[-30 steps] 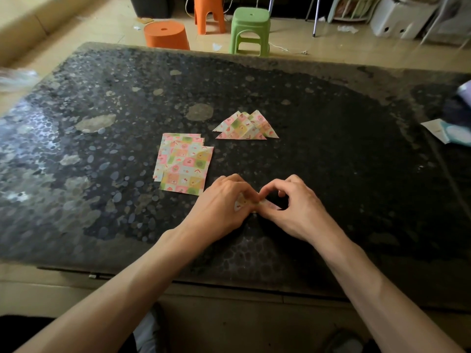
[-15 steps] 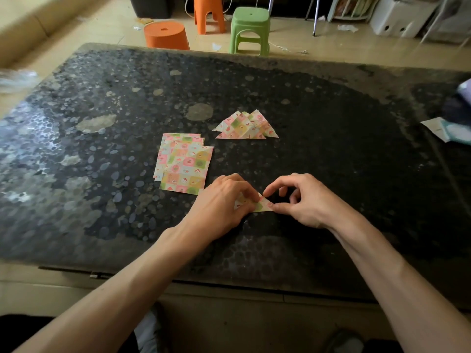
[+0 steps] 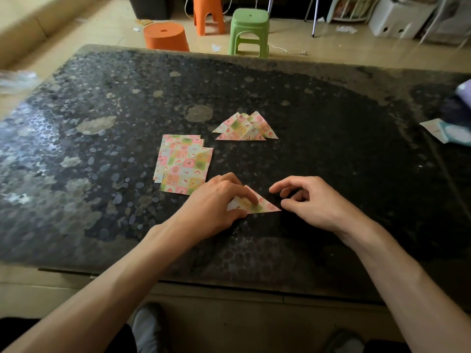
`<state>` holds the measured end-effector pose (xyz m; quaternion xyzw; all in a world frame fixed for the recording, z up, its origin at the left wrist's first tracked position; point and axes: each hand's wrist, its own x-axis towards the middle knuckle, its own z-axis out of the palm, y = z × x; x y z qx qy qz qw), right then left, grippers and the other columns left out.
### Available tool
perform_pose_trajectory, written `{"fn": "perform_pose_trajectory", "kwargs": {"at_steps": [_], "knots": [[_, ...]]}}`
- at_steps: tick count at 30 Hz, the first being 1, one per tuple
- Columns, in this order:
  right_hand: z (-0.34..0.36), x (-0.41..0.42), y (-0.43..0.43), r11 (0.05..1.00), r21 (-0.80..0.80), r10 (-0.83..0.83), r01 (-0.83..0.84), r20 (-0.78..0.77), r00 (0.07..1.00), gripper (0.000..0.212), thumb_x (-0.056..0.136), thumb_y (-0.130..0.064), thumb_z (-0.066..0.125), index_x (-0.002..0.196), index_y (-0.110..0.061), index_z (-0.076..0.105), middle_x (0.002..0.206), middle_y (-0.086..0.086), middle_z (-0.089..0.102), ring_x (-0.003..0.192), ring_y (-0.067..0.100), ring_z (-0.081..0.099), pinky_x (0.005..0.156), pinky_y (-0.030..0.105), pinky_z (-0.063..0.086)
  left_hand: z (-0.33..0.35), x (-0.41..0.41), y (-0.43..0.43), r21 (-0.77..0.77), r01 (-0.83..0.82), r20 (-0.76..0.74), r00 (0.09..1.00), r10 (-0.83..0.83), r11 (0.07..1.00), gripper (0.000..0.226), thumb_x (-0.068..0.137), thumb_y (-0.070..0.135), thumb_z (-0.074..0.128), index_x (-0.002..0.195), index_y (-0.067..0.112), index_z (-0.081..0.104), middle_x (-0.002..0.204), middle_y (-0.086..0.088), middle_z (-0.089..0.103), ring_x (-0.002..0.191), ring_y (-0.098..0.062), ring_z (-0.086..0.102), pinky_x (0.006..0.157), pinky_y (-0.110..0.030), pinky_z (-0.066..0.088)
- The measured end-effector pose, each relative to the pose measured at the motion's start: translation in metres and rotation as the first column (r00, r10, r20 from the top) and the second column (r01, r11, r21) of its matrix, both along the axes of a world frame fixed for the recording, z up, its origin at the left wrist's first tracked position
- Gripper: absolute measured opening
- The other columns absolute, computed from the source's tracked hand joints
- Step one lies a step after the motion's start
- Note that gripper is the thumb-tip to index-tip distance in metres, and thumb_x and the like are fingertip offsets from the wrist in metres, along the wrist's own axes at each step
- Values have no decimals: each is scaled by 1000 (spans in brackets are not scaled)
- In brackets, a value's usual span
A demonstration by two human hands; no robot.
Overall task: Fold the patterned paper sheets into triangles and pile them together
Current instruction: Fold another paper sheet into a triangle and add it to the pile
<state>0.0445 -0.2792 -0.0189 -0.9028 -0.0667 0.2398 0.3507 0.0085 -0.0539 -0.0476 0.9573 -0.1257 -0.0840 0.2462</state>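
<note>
Patterned paper, already creased into a triangle point(image 3: 257, 205), lies on the dark table point(image 3: 331, 154) just in front of me, and I have my left hand point(image 3: 216, 202) laid flat over its left half, fingers together and pressing down, I judge to set the crease and keep the piece from sliding on the slick top. My right hand point(image 3: 313, 202) sits at 3 o'clock from the triangle, fingers loosely curled and apart, gripping nothing; its thumb tip is just beside the triangle's right corner, though whether it touches I cannot tell. At 10 o'clock from my left hand rests the stack point(image 3: 184, 166) of unfolded sheets, fanned slightly so the edges show, which should make the top one easy to peel off. At 12 o'clock, farther up the table, is the pile point(image 3: 246, 128) of finished triangles, overlapping one another with long edges toward me. I read this fold as done or nearly so; what remains for this piece is to carry it up onto the pile, then take another sheet. The risk I see is nudging the stack, since my left hand is close to its near corner.
</note>
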Motion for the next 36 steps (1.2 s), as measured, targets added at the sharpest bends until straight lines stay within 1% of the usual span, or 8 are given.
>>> {"fn": "perform_pose_trajectory", "kwargs": {"at_steps": [6, 11, 14, 18, 22, 26, 30, 36], "knots": [[-7, -16, 20, 981, -193, 34, 3, 185, 982, 27, 85, -55, 77, 103, -38, 66, 107, -14, 51, 89, 4, 56, 68, 21, 45, 4, -2, 1, 58, -160, 5, 987, 159, 985, 53, 80, 54, 79, 124, 35, 56, 113, 11, 55, 97, -7, 55, 79, -27, 49], [-9, -17, 24, 996, -58, -65, 74, 146, 987, 20, 85, -44, 81, 94, -34, 67, 96, -14, 66, 86, 4, 64, 71, 23, 52, 4, -4, 2, 98, -212, -4, 977, 213, 972, 50, 77, 60, 79, 109, 30, 53, 104, 11, 52, 91, -8, 50, 71, -26, 37], [-5, -13, 20, 984, 138, -123, 115, 48, 991, 18, 82, -27, 87, 92, -31, 73, 89, -12, 75, 84, 1, 71, 79, 23, 58, 6, -3, 4, -3, -220, -12, 975, 220, 975, 54, 75, 53, 84, 109, 28, 50, 105, 13, 55, 94, -8, 53, 74, -26, 41], [2, -7, 15, 950, 240, -206, 202, -8, 979, 20, 83, -21, 86, 95, -32, 75, 93, -14, 76, 91, 0, 71, 85, 24, 57, 16, 3, 9, -197, -262, -149, 960, 235, 945, 37, 77, 50, 83, 103, 30, 68, 94, 13, 70, 88, -6, 66, 77, -29, 54], [4, -6, 12, 923, 297, -246, 243, -31, 969, 21, 81, -22, 87, 96, -31, 76, 93, -12, 77, 92, 3, 73, 88, 30, 58, 26, 4, 12, -411, -321, -352, 919, 176, 853, 49, 66, 60, 80, 105, 32, 73, 88, 10, 78, 81, -4, 74, 80, -26, 56], [4, -7, 12, 894, 373, -247, 249, -55, 968, 22, 79, -24, 88, 97, -27, 76, 91, -10, 79, 88, 4, 74, 85, 29, 58, 27, 0, 4, -529, -430, -387, 890, 242, 732, 23, 85, 43, 77, 92, 21, 79, 76, 7, 77, 66, -1, 69, 66, -18, 49], [2, -15, 19, 732, 555, -262, 395, -306, 915, 34, 79, -31, 87, 110, -19, 78, 97, 0, 79, 82, 12, 68, 81, 30, 52, 24, -5, -1, -607, -530, -421, 846, 327, 592, 21, 84, 39, 80, 89, 19, 81, 74, -3, 76, 57, 0, 61, 52, -12, 41], [-7, -27, 32, 707, 582, -289, 402, -281, 915, 24, 80, -31, 86, 100, -18, 83, 88, 4, 78, 75, 11, 66, 72, 29, 51, 27, -8, -5, -675, -535, -519, 834, 189, 509, 21, 92, 28, 73, 104, 11, 78, 93, -9, 79, 85, -13, 76, 56, -16, 45]]}}
